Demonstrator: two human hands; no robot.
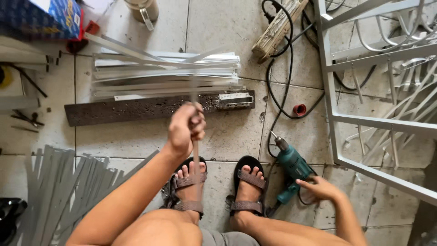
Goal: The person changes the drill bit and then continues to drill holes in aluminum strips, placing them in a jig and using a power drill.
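Left hand (185, 128) grips thin metal strip (195, 150); right hand (318, 189) touches teal drill (291, 166).

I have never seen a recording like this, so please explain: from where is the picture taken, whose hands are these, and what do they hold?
The single picture comes from a camera worn on a person's head, looking down at the floor. The left hand grips a thin grey metal strip, blurred above the fist. The right hand rests on a teal power drill lying beside the sandalled feet. More strips are stacked behind a dark board; a white metal frame stands at right.
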